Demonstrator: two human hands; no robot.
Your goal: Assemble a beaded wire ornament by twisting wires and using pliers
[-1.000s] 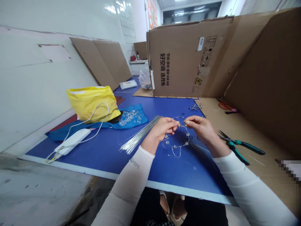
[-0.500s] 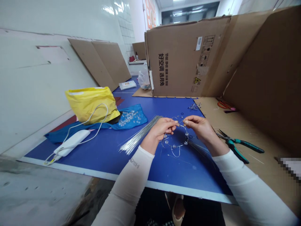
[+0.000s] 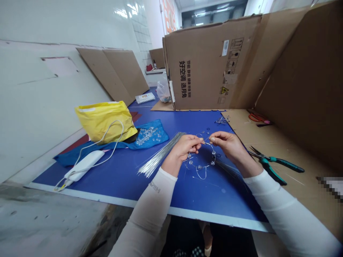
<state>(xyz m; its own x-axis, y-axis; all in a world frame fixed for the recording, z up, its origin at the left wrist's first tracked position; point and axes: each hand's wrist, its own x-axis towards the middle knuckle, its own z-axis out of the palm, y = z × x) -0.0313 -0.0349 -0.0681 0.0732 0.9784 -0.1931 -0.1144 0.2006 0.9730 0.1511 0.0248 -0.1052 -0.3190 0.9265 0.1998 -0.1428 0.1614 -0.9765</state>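
Above the blue table (image 3: 182, 194), a wire ring with clear beads (image 3: 199, 167) hangs from my fingers, its lower arc sagging toward me. My left hand (image 3: 189, 145) pinches the ring's top left between thumb and forefinger. Close by, my right hand (image 3: 223, 140) is closed in a pinch on a thin wire end at the ring's top right. A bundle of straight silver wires (image 3: 160, 155) lies beside my left wrist. More thin wires (image 3: 227, 168) lie under my right forearm. Small dark rings lie behind and beside the hands.
Loose clear beads (image 3: 150, 135) lie on a blue cloth (image 3: 162, 128), by a yellow bag (image 3: 105, 119) and a white power strip (image 3: 84, 165) with its cord. Green-handled pliers (image 3: 268, 160) and orange scissors (image 3: 257, 117) rest on cardboard at right. A large carton (image 3: 206, 71) stands behind.
The view has shifted slightly. Both hands keep their pinches on the beaded ring, and nothing else has visibly moved.
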